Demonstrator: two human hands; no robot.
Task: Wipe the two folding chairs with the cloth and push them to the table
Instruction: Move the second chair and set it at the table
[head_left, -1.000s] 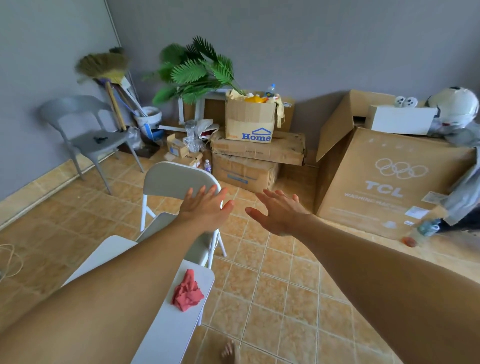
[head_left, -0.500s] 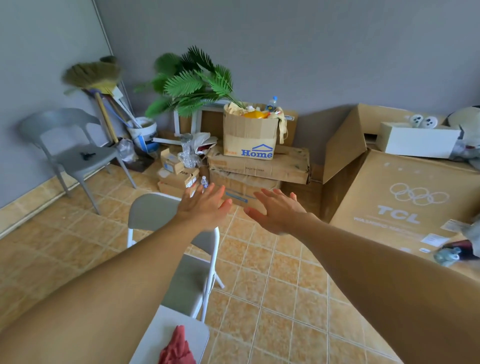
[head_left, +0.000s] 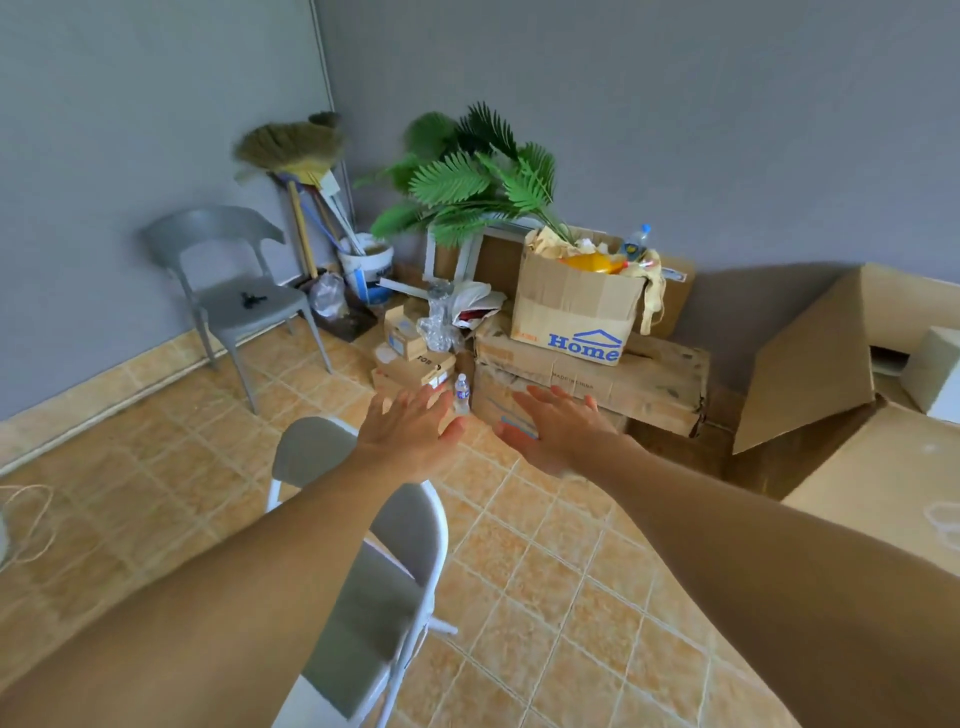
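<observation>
**Both hands stretched out empty over a folding chair**

Nearest to us, both bare forearms reach forward from the bottom edge. Under our left forearm stands a folding chair (head_left: 384, 597), grey seat and grey backrest on a white frame, its backrest turned toward the far wall. The cloth and the table do not show, and we see only this one folding chair.

Our left hand (head_left: 410, 436) is flat with fingers spread, palm down, holding nothing; it hovers at the top of the chair's backrest, and we cannot tell whether it touches it. Our right hand (head_left: 558, 428) is just beside it, likewise flat and empty, fingers loosely apart, over the tiled floor (head_left: 545, 597).

Past the fingertips a small water bottle (head_left: 462, 393) stands on the floor against a stack of cardboard boxes (head_left: 592, 374); the topmost, printed "Home", is stuffed with clutter. A large opened carton (head_left: 810, 358) lies to the right. A green palm plant (head_left: 478, 182) rises behind the stack. In the left corner, brooms (head_left: 291, 150) lean by a white bucket (head_left: 366, 265), and a grey plastic chair (head_left: 234, 280) stands against the wall.
</observation>
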